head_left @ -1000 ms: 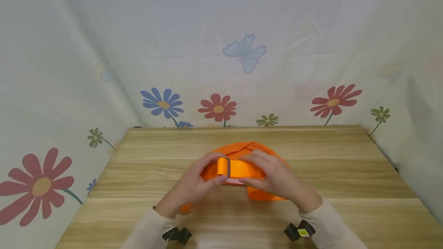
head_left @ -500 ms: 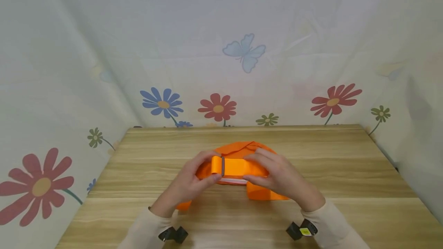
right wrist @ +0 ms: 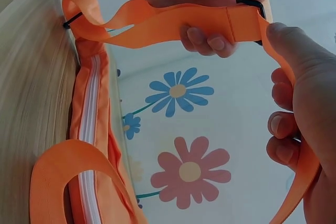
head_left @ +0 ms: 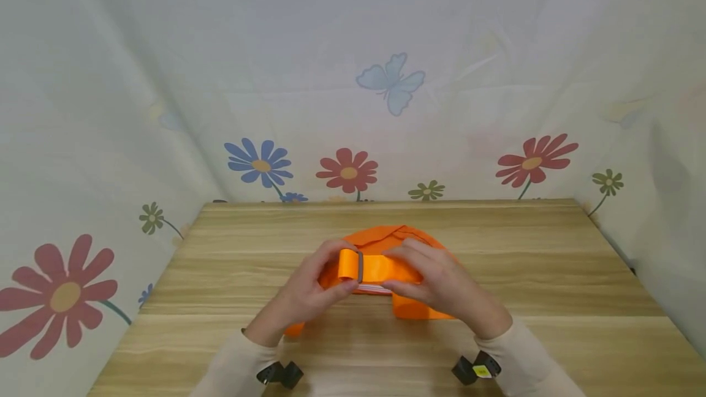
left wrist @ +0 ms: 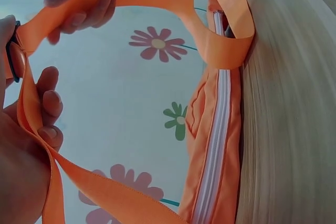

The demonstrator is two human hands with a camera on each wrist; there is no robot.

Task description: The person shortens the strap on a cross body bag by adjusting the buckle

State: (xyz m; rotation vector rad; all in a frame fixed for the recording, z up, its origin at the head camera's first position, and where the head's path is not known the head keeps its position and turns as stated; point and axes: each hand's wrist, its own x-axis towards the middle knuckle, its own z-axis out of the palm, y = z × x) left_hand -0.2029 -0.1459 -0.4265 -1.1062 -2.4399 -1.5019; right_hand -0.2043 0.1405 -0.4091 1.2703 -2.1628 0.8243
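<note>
An orange fabric bag with a white zipper lies on the table. Its wide orange strap is raised over the bag's front, with a dark strap slider threaded on it. My left hand pinches the folded strap end beside the slider between thumb and fingers. Just right of the slider, my right hand grips the flat strap. Both wrist views show the strap looping down from the hands to the bag. Part of the bag is hidden behind the hands.
The wood-grain table extends around the bag on all sides. A curtain printed with flowers and a butterfly hangs behind and at both sides. Another strap loop droops beside the zipper, and a second black slider sits near the bag's end.
Both hands keep hold of the strap. They first spread slightly apart, the slider shifting left with the left hand, then came a little closer again. The bag stays in place.
</note>
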